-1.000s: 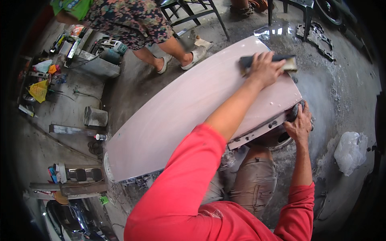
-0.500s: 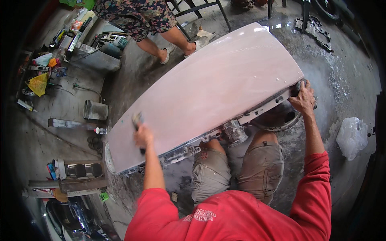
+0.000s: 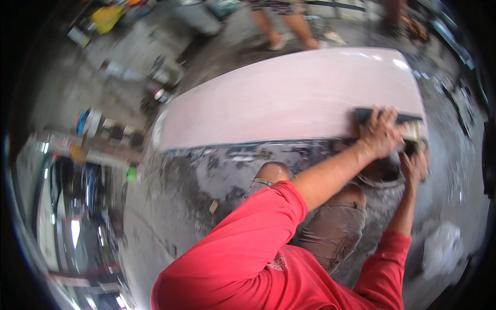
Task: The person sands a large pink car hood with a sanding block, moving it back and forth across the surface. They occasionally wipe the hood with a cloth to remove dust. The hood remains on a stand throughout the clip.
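Observation:
A large pale pink car body panel [image 3: 289, 101] lies across my knees, curved side up. My left hand [image 3: 381, 132] reaches across to its near right corner and presses down on a long dark sanding block [image 3: 366, 114] with a strip of paper at its end. My right hand [image 3: 415, 164] grips the panel's right edge just below that corner, fingers curled around it. My red sleeves and grey shorts fill the lower middle.
A person's bare legs in sandals [image 3: 281, 36] stand beyond the panel's far edge. Tools, cans and a yellow object [image 3: 106, 18] litter the dusty concrete floor at upper left. A crumpled white plastic bag [image 3: 439, 248] lies at lower right. A shiny curved car body [image 3: 72, 217] fills the left.
My left hand with the sanding block has swept from the panel's left end across to its right corner. My right hand still holds the right edge. The view has tilted.

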### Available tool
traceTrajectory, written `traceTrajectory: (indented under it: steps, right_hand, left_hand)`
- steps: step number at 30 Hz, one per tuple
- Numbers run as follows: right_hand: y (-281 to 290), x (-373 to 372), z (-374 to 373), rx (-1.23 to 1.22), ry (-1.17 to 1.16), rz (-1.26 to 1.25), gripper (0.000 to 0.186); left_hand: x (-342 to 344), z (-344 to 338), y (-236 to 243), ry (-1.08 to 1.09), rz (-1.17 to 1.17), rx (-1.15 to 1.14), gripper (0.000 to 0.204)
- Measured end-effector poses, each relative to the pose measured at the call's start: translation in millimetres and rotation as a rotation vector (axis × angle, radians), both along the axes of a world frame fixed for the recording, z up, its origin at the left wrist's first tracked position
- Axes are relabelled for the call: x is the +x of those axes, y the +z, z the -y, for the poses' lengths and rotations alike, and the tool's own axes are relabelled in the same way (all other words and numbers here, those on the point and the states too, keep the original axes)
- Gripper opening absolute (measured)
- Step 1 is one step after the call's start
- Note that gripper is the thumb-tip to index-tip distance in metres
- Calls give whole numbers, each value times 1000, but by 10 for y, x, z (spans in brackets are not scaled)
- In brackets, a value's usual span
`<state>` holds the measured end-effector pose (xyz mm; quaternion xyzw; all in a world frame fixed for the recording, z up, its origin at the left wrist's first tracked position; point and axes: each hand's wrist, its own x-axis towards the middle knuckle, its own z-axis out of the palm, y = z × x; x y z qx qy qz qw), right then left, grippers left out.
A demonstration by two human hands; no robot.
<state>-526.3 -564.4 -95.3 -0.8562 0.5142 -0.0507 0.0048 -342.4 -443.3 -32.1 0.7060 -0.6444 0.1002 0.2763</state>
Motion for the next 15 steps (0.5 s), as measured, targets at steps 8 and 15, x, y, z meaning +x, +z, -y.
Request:
traceTrajectory:
  steps: [8, 15]
  right_hand:
    - [-167, -121, 174, 18, -151, 119, 104]
    - [32, -176, 221, 103, -2, 208, 109]
  left_hand:
    - [654, -1721, 268, 230, 201, 4, 52]
    - [2299, -3946, 147, 700, 142, 150, 52]
